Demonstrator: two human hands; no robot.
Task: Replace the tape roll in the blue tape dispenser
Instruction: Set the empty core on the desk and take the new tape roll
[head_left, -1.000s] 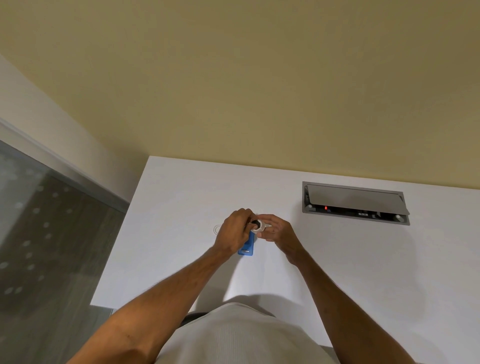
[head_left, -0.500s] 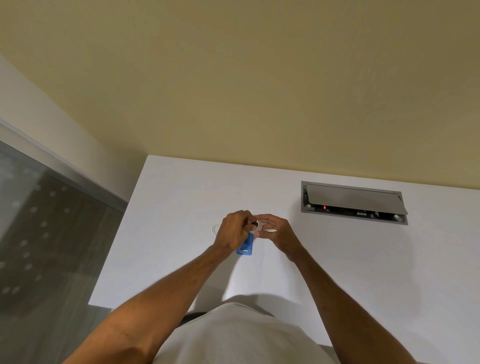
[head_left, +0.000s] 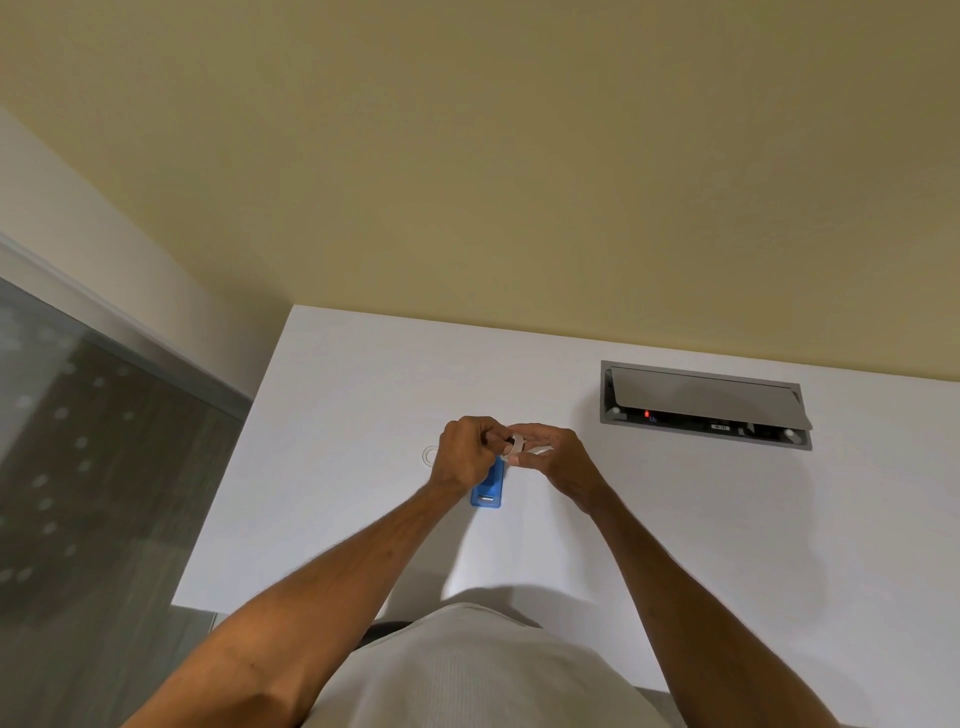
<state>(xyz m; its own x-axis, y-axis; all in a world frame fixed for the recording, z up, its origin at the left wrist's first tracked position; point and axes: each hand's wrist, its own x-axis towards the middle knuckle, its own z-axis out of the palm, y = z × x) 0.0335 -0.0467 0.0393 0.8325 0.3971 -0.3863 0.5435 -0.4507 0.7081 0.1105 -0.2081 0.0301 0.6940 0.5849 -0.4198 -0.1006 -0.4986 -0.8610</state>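
At frame centre, the left hand (head_left: 466, 453) clenches the blue plastic tape dispenser (head_left: 490, 486); the right hand's (head_left: 557, 457) grip pinches the small whitish tape roll (head_left: 518, 446), which may slip sideways.

My right hand (head_left: 563, 462) has slid slightly right, off the blue dispenser (head_left: 490, 486); more white tape roll (head_left: 517, 446) shows between the hands. Left hand (head_left: 465, 451) has rolled up, uncovering more of the dispenser body.

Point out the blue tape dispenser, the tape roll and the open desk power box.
blue tape dispenser (head_left: 489, 491), head view, its lower body below the left hand.
tape roll (head_left: 518, 446), head view, pale rim between the fingertips.
desk power box (head_left: 701, 397), head view, its raised grey lid.
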